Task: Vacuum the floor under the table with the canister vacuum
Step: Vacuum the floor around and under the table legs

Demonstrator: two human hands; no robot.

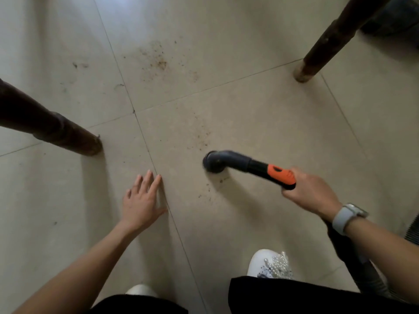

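Observation:
My right hand (310, 191) grips the orange and black handle (281, 175) of the vacuum wand. Its dark grey elbow nozzle (215, 161) points down at the beige tile floor (260, 114). Brown crumbs (158, 61) lie scattered on the far tile, and finer specks (204, 139) sit just beyond and beside the nozzle. My left hand (142, 198) is spread with straight fingers low over the floor, holding nothing. The grey ribbed hose (371, 284) runs back under my right forearm.
Two dark wooden table legs stand on the floor, one at the left (74, 139) and one at the upper right (317, 57). My white shoes (269, 264) are at the bottom. A dark object (394, 21) sits in the top right corner.

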